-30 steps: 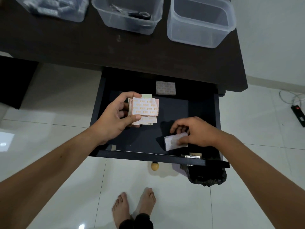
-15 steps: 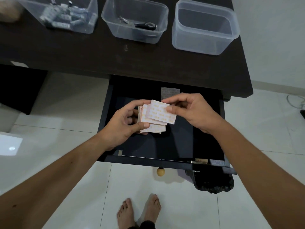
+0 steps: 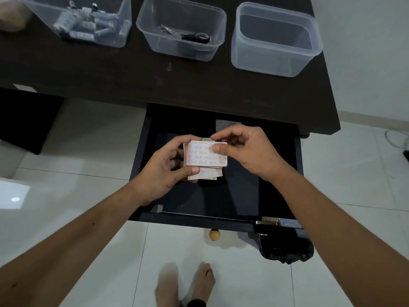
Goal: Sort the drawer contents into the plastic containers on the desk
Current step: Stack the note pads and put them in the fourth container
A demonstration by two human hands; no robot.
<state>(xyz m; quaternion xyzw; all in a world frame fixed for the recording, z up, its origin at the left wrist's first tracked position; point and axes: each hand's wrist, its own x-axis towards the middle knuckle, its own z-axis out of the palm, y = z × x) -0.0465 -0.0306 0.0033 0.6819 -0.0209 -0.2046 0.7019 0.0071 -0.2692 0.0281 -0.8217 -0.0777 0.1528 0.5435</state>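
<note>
In the head view, the left hand held a small stack of pale pink paper packets with orange print above the open dark drawer; its thumb was curled on the front lower part of the stack and its fingers were curled round the back and top. The right hand met the same stack from the right side: its thumb lay on the top packet and its forefinger was bent over the far edge, so it pinched the top packet. The stack stood over the middle of the drawer, nearer to its far edge than to its front edge. One grey flat square packet lay on the drawer bottom at the far edge, partly hidden behind the right hand. At the front right corner of the drawer a small bluish flat thing lay beside a metal fitting. On the dark brown desk, along its far edge, three clear plastic containers stood in a row: the left container held many small grey and white items, the middle container held black-handled scissors, and the right container showed nothing inside. A round wooden knob showed under the drawer front.
</note>
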